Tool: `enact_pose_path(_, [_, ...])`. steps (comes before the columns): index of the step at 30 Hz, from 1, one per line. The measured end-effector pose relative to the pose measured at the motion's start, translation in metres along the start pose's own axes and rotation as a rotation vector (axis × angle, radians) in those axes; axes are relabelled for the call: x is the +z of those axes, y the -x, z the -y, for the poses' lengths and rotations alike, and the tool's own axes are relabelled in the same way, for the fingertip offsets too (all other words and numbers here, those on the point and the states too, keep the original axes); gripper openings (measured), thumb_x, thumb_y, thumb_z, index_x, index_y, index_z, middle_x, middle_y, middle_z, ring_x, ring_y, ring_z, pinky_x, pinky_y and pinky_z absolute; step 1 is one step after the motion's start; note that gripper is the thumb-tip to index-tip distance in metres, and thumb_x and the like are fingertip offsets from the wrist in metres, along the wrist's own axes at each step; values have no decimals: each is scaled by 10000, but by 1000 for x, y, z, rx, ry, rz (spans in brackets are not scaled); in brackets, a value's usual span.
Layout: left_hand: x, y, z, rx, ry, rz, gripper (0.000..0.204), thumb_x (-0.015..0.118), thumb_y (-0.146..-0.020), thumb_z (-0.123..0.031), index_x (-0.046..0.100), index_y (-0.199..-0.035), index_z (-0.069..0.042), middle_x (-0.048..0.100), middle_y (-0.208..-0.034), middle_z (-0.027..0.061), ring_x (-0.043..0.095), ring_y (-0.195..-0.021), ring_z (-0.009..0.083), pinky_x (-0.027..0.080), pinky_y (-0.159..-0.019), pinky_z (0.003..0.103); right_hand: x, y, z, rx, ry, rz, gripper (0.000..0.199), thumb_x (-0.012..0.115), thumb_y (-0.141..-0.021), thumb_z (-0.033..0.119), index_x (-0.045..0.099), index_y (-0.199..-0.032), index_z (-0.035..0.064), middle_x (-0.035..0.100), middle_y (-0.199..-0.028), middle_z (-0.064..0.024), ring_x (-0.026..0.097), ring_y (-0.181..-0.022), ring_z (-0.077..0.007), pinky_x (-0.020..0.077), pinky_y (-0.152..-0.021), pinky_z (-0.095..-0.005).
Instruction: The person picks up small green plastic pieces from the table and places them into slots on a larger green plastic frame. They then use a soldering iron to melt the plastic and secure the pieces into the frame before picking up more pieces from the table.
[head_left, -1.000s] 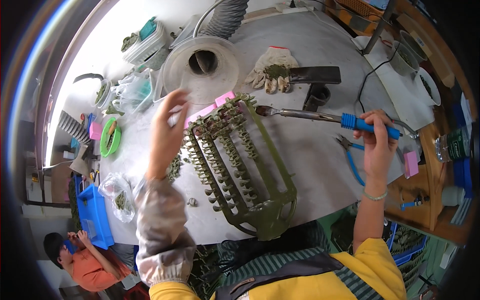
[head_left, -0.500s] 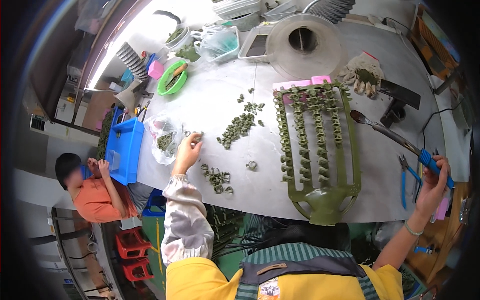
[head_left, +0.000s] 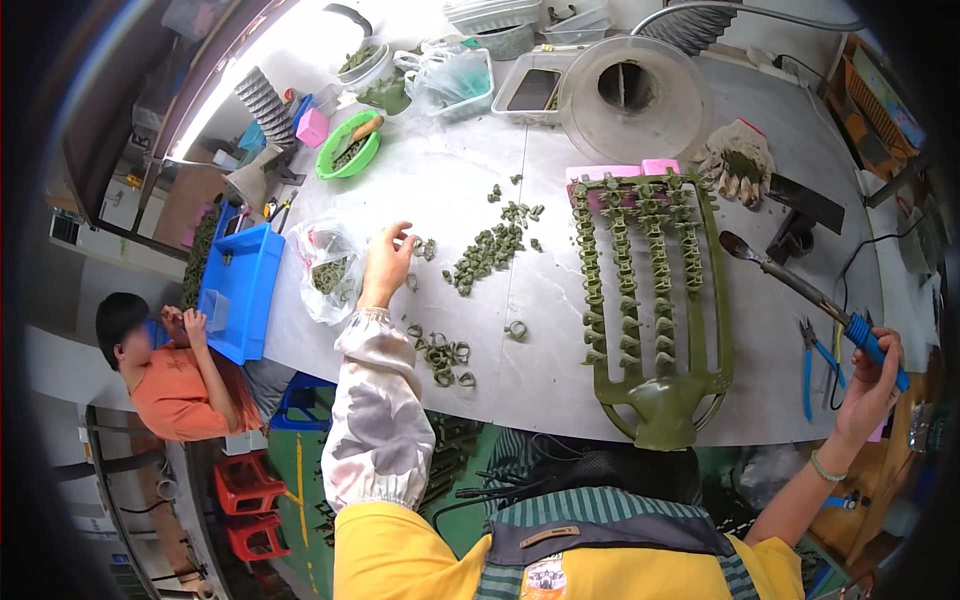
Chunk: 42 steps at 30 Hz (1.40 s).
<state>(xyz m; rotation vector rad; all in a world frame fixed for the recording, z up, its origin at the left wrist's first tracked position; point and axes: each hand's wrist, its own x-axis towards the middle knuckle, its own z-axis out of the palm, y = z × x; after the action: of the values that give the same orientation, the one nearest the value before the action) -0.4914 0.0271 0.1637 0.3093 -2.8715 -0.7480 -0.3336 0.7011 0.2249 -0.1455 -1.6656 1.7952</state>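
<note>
My left hand [head_left: 387, 265] hovers over the table with its fingers parted, beside a few loose green rings [head_left: 425, 249]. My right hand [head_left: 872, 385] grips the blue handle of a long metal-shafted tool [head_left: 800, 285] with a brown, spatula-like tip. Left of that tip lies a green wax-like frame [head_left: 712, 330] with rows of small green pieces set along its bars; its far end rests on a pink block [head_left: 660, 167]. A heap of small green pieces [head_left: 487, 255] is mid-table, and more rings [head_left: 440, 352] lie nearer me.
A clear bag [head_left: 325, 270] of green pieces, a green bowl [head_left: 342, 165] and a blue tray [head_left: 240, 300] are leftward. At the back stands a translucent funnel hood [head_left: 600, 110]. A glove [head_left: 737, 160] and blue-handled pliers [head_left: 808, 375] lie rightward. A person in orange [head_left: 185, 390] sits at left.
My left hand has shifted slightly up and right, away from the bag, its fingers now beside the rings. The right hand keeps hold of the tool. The view has shifted slightly.
</note>
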Motion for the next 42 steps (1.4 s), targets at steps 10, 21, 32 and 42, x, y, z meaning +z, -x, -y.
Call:
enact_pose_path(10, [-2,7,-5,255,-229,88,366,707,-805,-43,682,-1169,-77,709,-985,99,682,-857,269,539,-788,346,-3,-1,6,-7,1,-19,207,579,-1008,251,638,-969,57,613,-1135,-65,603,-760,-121,512,-705,-239])
enact_pose_path(21, [-1,36,-180,278,626,189,251,687,-895,-15,720,-1143,-37,635,-854,9,638,-760,81,531,-679,221,22,1,4,-15,13,18,172,566,-994,140,616,-940,-15,616,-1060,-121,644,-759,-162,559,-678,-289])
enact_pose_path(32, [94,36,-353,706,561,272,142,724,-844,-52,709,-985,-56,647,-796,100,662,-760,240,521,-682,306,53,-17,-8,-58,-115,130,179,560,-992,105,636,-936,-47,622,-982,-116,649,-748,-177,575,-671,-303])
enact_pose_path(42, [126,25,-366,975,142,-34,139,763,-791,-132,748,-929,-118,705,-800,46,618,-836,234,497,-772,353,61,-25,-37,-10,-180,101,180,561,-994,100,644,-937,-49,644,-977,-114,678,-733,-183,594,-684,-314])
